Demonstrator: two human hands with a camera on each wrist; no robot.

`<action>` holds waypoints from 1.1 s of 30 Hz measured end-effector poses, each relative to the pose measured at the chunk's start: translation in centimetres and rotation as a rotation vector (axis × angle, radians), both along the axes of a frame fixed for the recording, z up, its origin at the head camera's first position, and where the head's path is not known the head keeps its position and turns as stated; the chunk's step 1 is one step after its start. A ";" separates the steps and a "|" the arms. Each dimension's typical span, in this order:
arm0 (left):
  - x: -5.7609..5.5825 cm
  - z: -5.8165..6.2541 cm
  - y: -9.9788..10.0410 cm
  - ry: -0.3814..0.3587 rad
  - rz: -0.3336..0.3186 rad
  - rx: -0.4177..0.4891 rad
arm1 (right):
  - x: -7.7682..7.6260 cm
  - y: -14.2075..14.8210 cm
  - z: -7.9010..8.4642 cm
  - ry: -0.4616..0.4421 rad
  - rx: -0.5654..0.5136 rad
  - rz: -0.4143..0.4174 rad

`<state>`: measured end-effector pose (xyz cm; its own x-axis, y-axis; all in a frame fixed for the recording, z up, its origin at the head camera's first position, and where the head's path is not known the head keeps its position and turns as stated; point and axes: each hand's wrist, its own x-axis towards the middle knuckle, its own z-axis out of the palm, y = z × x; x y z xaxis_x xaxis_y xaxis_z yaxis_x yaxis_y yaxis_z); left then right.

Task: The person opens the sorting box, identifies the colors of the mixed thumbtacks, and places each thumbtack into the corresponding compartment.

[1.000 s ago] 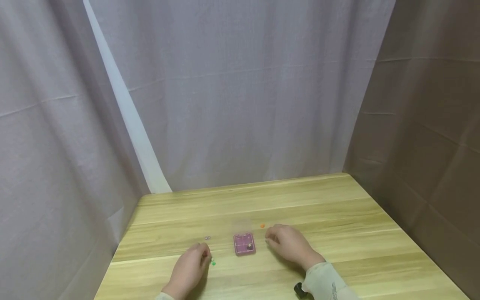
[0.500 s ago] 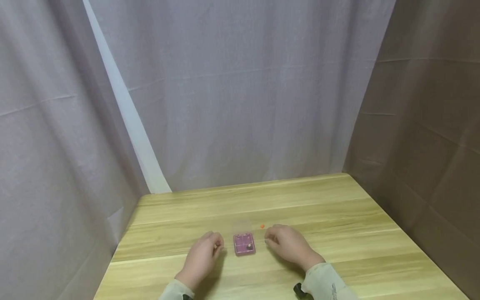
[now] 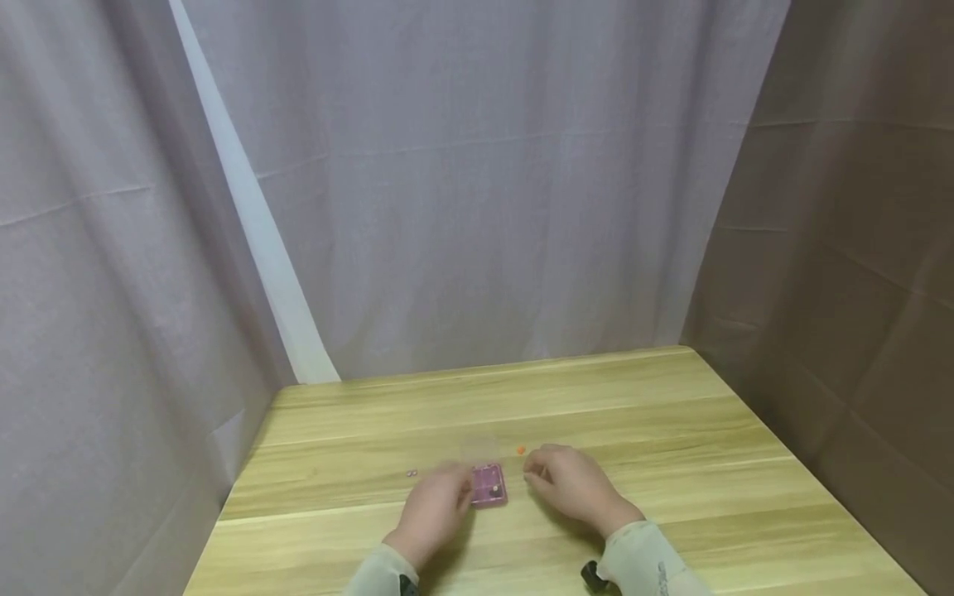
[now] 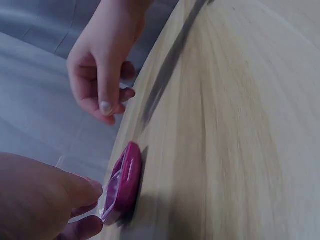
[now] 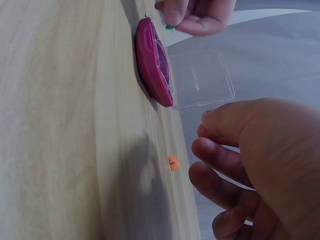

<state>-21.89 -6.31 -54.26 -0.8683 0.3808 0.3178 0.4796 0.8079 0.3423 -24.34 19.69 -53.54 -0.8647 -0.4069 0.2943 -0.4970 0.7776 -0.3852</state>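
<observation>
Square magenta plastic box (image 5: pixel 152 65): on wood-grain table (image 3: pixel 358 430), clear lid (image 5: pixel 207 77) opened out.
Left hand (image 3: pixel 435 505): pinching small green piece (image 5: pixel 170 27) at box's left edge.
Right hand (image 3: pixel 577 486): fingers loosely bent, slightly apart, near small orange piece (image 5: pixel 173 163).

Wood-grain table (image 3: pixel 671 430); grey curtain (image 3: pixel 477 232) behind; darker curtain (image 3: pixel 850 248) right.
</observation>
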 end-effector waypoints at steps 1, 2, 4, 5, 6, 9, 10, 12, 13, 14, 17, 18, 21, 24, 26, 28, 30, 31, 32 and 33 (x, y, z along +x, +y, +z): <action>-0.1 -0.1 0.2 0.005 -0.005 -0.008 | 0.0 0.0 0.0 0.001 0.001 0.000; -0.1 -0.2 0.4 0.010 -0.010 -0.013 | 0.0 0.0 0.0 0.001 0.000 -0.001; -0.3 -0.4 0.7 0.009 -0.016 -0.013 | 0.0 -0.1 -0.1 0.002 -0.003 0.001; -0.3 -0.5 0.8 0.010 -0.017 -0.016 | 0.0 -0.1 -0.1 0.003 -0.002 -0.001; -0.4 -0.6 0.9 0.010 -0.020 -0.015 | 0.0 -0.1 -0.1 0.005 -0.002 0.000; -0.4 -0.7 1.0 0.006 -0.022 -0.008 | 0.1 -0.1 -0.1 0.011 0.003 -0.001; -0.4 -0.7 1.1 0.004 -0.020 -0.006 | 0.1 -0.1 -0.1 0.013 0.006 -0.002; -0.3 -0.6 1.1 0.000 -0.017 -0.002 | 0.1 0.0 -0.1 0.016 0.009 -0.005; -0.3 -0.6 1.2 0.000 -0.014 -0.003 | 0.1 0.0 -0.2 0.016 0.008 -0.006; -0.2 -0.5 1.2 -0.001 -0.012 -0.004 | 0.1 0.0 -0.2 0.016 0.007 -0.005; 0.0 -0.3 1.0 -0.010 -0.013 -0.013 | 0.1 0.1 -0.2 0.013 -0.003 -0.001; 0.0 -0.3 0.9 -0.013 -0.012 -0.015 | 0.1 0.2 -0.2 0.012 -0.006 0.001; 0.2 0.1 0.2 -0.032 -0.004 -0.006 | 0.0 0.4 -0.3 0.001 -0.011 0.007; 0.3 0.4 -1.0 -0.028 0.015 0.007 | -0.1 0.4 -0.3 -0.001 -0.017 0.001; 0.4 0.5 -1.9 -0.020 0.022 0.016 | -0.1 0.4 -0.3 0.004 -0.018 -0.008; 0.5 0.5 -3.0 -0.002 0.030 0.018 | -0.1 0.3 -0.2 0.010 -0.022 -0.010; 0.8 0.3 -4.2 -0.004 0.038 0.030 | 0.0 0.1 -0.1 0.007 -0.024 -0.008; 1.0 0.2 -4.9 -0.014 0.040 0.036 | 0.0 0.0 -0.1 0.004 -0.025 -0.002; 1.3 0.1 -5.5 -0.026 0.045 0.042 | 0.1 -0.1 -0.1 -0.003 -0.026 0.001; 1.6 0.0 -6.2 -0.039 0.050 0.042 | 0.1 -0.2 -0.1 -0.011 -0.028 0.006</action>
